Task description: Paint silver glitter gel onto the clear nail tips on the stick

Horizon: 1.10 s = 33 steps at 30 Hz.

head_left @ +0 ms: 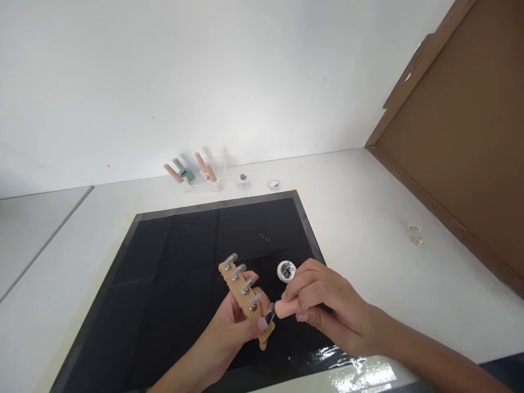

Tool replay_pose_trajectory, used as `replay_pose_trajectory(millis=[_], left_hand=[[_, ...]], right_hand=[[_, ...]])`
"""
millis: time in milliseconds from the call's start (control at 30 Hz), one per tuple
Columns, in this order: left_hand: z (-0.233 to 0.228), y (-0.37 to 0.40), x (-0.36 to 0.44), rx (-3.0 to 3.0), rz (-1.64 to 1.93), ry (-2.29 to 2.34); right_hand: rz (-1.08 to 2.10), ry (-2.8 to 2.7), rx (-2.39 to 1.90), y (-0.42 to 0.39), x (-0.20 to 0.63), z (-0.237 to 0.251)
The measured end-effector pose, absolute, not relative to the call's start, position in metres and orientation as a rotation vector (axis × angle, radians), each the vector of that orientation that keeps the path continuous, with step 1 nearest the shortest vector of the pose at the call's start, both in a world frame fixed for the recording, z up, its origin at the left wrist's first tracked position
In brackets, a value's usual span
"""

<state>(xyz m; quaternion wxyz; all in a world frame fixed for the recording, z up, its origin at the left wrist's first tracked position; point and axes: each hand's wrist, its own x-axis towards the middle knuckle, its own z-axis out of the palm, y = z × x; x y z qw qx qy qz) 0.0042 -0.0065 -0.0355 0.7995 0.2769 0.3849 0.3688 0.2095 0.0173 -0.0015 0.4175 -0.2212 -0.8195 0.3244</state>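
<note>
I log a tan wooden strip (pixel 245 297) bearing silvery-grey nail tips (pixel 248 285); a peach-pink cylindrical stick (pixel 285 309); a small white round pot (pixel 286 271) with dark speckled contents; a plain black rectangular mat (pixel 176 256), grey-edged; a cream tabletop (pixel 360 218); a brown board (pixel 462 131).

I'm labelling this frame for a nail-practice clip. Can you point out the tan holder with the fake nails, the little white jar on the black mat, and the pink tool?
tan holder (pixel 244 297), head view, on its tan bar.
white jar (pixel 286 271), head view, on its open top.
pink tool (pixel 283 309), head view, on its pink tip end.
</note>
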Motion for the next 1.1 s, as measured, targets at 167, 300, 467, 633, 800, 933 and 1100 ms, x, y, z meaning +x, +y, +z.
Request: replay_pose_trajectory(millis=[167,300,467,633,800,933,1100], left_hand=[[-0.035,-0.007,0.003,0.568,0.789,0.834],[-0.034,-0.006,0.003,0.555,0.783,0.837],[-0.033,-0.006,0.003,0.536,0.784,0.84],[-0.033,-0.007,0.001,0.537,0.793,0.829],[-0.039,-0.006,0.0,0.53,0.795,0.768],[-0.043,-0.006,0.0,0.539,0.804,0.719],[-0.043,-0.006,-0.001,0.541,0.798,0.703]], right_hand=[[0.707,-2.121,-0.578,0.018,0.213,-0.005],[0.664,-2.154,-0.594,0.018,0.214,-0.007],[0.639,-2.081,-0.586,0.02,0.215,-0.006],[0.792,-1.994,-0.455,0.019,0.214,-0.001],[0.687,-2.106,-0.488,0.018,0.211,-0.001],[0.624,-2.154,-0.507,0.019,0.211,-0.004],[0.646,-2.117,-0.552,0.019,0.213,-0.01]])
